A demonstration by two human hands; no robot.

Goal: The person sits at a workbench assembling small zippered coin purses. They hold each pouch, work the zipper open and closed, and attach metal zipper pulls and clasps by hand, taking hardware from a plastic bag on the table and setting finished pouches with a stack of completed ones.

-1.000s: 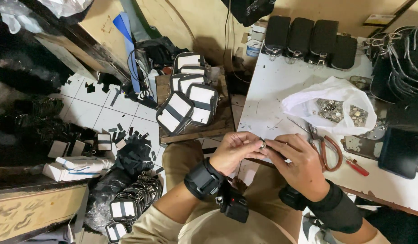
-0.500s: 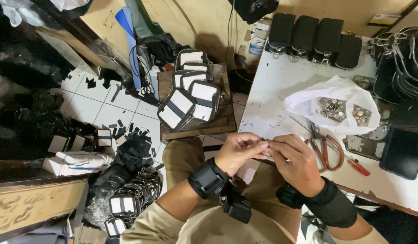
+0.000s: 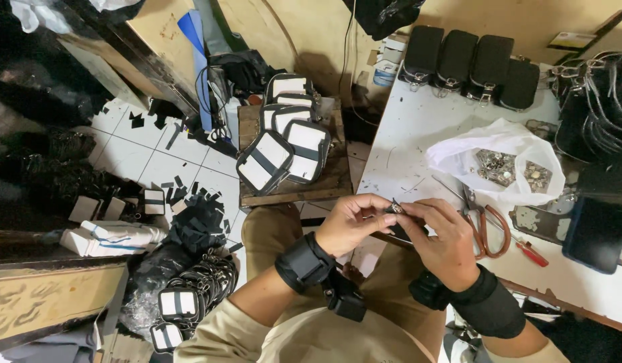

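Hands met at the near edge of the white table (image 3: 418,128), just in front of the person's lap. The left hand (image 3: 355,225) and the right hand (image 3: 442,235) were both curled around one small metal clip (image 3: 397,208), thumbs and forefingers pinched shut on it from either side, so that only a sliver of the clip showed between the fingertips. A small dark piece (image 3: 405,232) lay under the right hand's fingers; whether it was joined to the clip could not be told. Each wrist wore a black strap.

Just beyond the right hand on the table lay scissors with reddish handles (image 3: 482,225), and beside them a red-handled tool (image 3: 529,253). Farther back on the table sat a white plastic bag (image 3: 499,144) holding loose metal fittings (image 3: 496,167). Along the table's far edge stood a row of black pouches (image 3: 472,64). Left of the table, a low wooden stand (image 3: 291,191) carried a stack of black-and-white pouches (image 3: 284,141). More such pouches lay heaped on the floor (image 3: 183,302), well to the left of the table
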